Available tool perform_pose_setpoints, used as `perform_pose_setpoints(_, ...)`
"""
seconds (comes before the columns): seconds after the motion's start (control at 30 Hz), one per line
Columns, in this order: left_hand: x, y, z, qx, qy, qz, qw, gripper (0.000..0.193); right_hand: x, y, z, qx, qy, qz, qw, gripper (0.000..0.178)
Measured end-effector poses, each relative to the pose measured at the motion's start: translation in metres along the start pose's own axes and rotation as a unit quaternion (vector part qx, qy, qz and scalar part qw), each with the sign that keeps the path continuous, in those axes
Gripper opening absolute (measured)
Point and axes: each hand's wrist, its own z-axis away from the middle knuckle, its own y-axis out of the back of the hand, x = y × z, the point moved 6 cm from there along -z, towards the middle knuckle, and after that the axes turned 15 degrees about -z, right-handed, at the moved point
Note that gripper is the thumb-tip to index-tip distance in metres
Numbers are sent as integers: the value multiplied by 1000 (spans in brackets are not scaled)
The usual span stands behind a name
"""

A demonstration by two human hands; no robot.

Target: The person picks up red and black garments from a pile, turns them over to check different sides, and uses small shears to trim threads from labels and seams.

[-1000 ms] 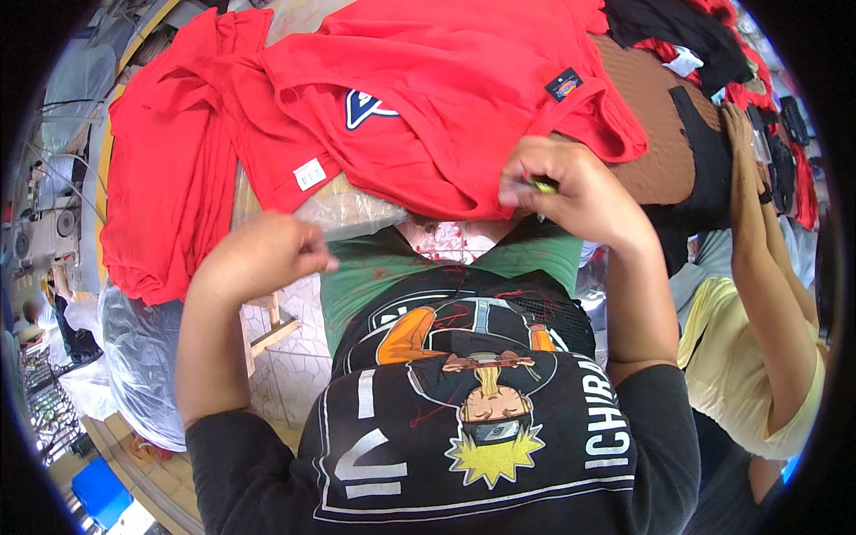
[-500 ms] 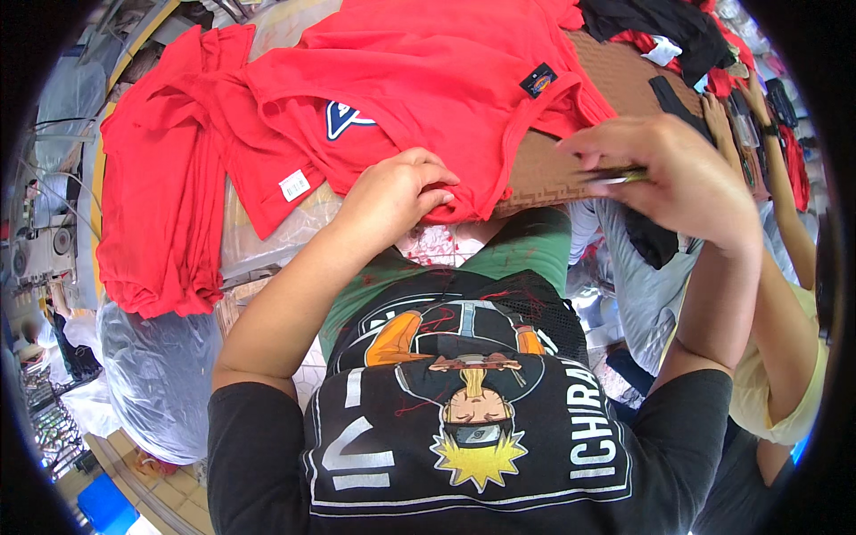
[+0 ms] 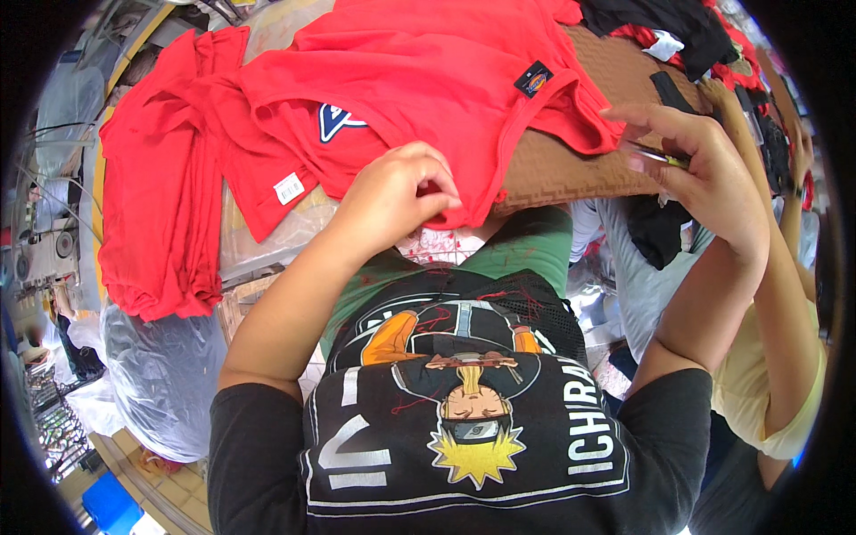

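A red shirt (image 3: 401, 80) lies spread before me, with a small black label (image 3: 534, 80) inside its neck opening and a blue-edged white emblem (image 3: 340, 121) partly folded under. My left hand (image 3: 406, 192) is closed in a pinch on the shirt's near edge. On the right, small thread snips (image 3: 658, 155), slim and metallic with a yellowish part, are held in my right hand (image 3: 709, 169). Its index fingertip is at the shirt's right edge; whether it touches the cloth I cannot tell.
A brown patterned cushion-like surface (image 3: 571, 178) lies under the shirt. More red garments (image 3: 165, 205), folded, hang over the left table edge beside a white tag (image 3: 288, 188). Black clothes (image 3: 664, 36) are heaped at far right. Close on my right, another person's arm (image 3: 789, 357) reaches forward.
My right hand has shifted right with the snips, and its fingers have spread toward the shirt's right edge. That edge now lies farther right. My left hand has barely moved.
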Motion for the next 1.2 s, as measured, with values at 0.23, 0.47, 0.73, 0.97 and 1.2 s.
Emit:
perform_pose_setpoints(0.23,53,2,14,69,-195,-188,960,36,-9,-6,5,-49,-41,36,997,31)
perform_pose_setpoints(0.47,28,17,6,138,5,64,988,20,19,-81,-29,-66,15,-200,978,28)
perform_pose_setpoints(0.73,20,32,13,112,77,159,978,17,20,-111,-54,-54,14,-230,972,13)
perform_pose_setpoints(0.97,21,38,9,41,118,176,976,15,9,-105,-51,-79,-10,-193,978,20)
perform_pose_setpoints(1.2,10,30,9,16,139,239,961,15,-3,-95,-47,-64,104,-194,973,25)
